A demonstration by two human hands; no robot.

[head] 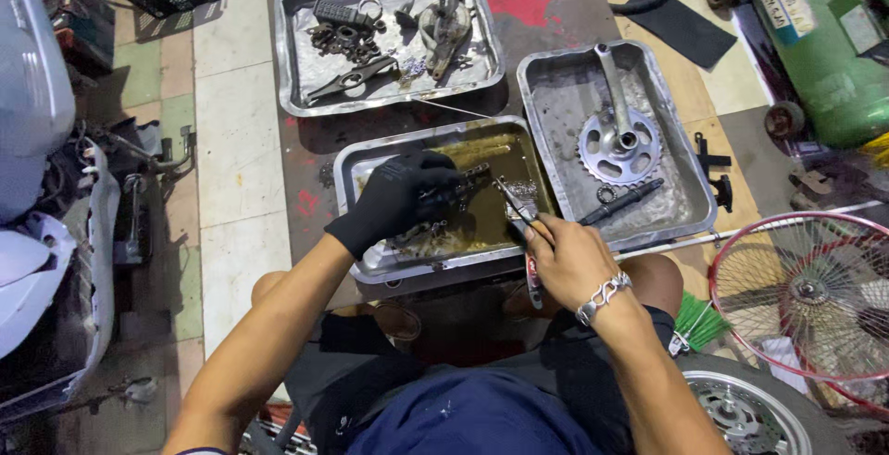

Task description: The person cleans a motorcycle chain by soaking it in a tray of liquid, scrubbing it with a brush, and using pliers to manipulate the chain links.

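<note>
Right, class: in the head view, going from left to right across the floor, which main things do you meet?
White vehicle body → gloved left hand → tray of murky liquid → bare right hand → tray with the chainring crank → red-rimmed spoked wheel.

The left hand (400,198) wears a matt black cloth-like glove. Trays (535,80) are dull scratched metal; the near tray (350,170) holds murky, glossy liquid, perhaps oil. The sprocket (619,148) shines brighter.
</note>
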